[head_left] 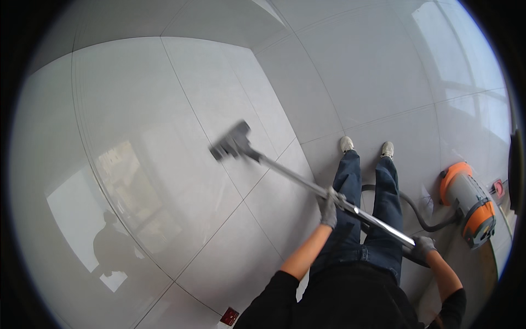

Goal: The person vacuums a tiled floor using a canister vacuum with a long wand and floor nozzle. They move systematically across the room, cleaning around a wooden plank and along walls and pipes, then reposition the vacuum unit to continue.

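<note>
My left hand [329, 208], in a grey glove, grips the middle of a silver vacuum wand [296, 176]. My right hand [423, 247], also gloved, holds the wand's rear end where the dark hose [416, 216] joins it. The wand slants up and left to a dark floor nozzle [233, 141] that rests on the glossy tiled floor [181, 109]. The hose curves right to an orange and grey canister vacuum [471, 205] standing beside my right leg. My jeans and pale shoes [346, 144] show below the wand.
A white wall [219, 16] meets the floor at the top. A small red floor socket [230, 316] sits near my left side, another red fitting [498, 188] beyond the canister. Window reflections gleam on the tiles at left.
</note>
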Demonstrator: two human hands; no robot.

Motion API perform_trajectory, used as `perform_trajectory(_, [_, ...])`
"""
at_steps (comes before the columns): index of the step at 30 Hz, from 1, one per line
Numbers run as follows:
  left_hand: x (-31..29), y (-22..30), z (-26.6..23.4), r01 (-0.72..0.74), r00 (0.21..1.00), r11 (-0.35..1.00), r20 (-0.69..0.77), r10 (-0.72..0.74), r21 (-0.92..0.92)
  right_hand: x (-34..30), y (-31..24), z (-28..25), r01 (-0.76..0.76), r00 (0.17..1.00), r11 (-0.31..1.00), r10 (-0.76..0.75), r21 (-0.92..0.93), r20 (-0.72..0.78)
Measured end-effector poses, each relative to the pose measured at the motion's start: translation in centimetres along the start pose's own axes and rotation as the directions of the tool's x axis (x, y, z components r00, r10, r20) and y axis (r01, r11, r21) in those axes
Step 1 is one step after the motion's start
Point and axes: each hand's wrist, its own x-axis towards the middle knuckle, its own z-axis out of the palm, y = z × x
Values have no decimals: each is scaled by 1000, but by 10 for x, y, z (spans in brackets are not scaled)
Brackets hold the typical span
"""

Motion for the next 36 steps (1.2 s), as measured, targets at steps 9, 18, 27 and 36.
perform_trajectory(9, [151, 7, -13, 14, 994, 999, -113, -9, 48, 75, -38, -14, -24, 990, 980, -5, 198, 144])
perform_trajectory(18, [410, 216, 67, 8, 998, 955, -56, 10, 295, 279, -252, -163, 337, 938, 638, -291, 692, -188])
perform_trajectory(27, [289, 83, 53, -18, 989, 997, 147, 6, 81, 238, -174, -109, 135, 961, 831, -242, 540, 132])
perform_trajectory(36, [29, -142, 17, 490, 872, 844, 121, -475, -216, 94, 42, 10, 125, 931, 991, -137, 58, 340])
